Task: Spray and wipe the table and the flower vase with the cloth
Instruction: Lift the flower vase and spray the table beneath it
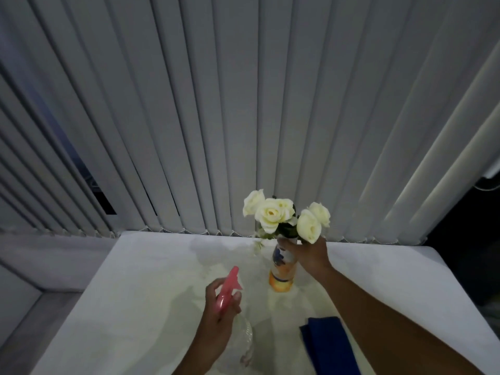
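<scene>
The right hand (311,255) grips the flower vase (282,269) neck; the left hand (219,304), near it, clamps the spray bottle (230,290). A careless pull could tip the vase.

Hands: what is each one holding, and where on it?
The left hand grips the spray bottle at its pink trigger head. The right hand holds the flower vase around its upper part, just below the roses.

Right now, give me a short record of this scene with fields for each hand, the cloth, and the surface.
left hand: grips pink-topped clear plastic spray bottle, nozzle toward vase
right hand: holds neck of tall orange-and-blue flower vase with white roses
cloth: folded dark blue cloth, lying untouched, partly under right forearm
surface: white table
backdrop: grey vertical blinds
</scene>
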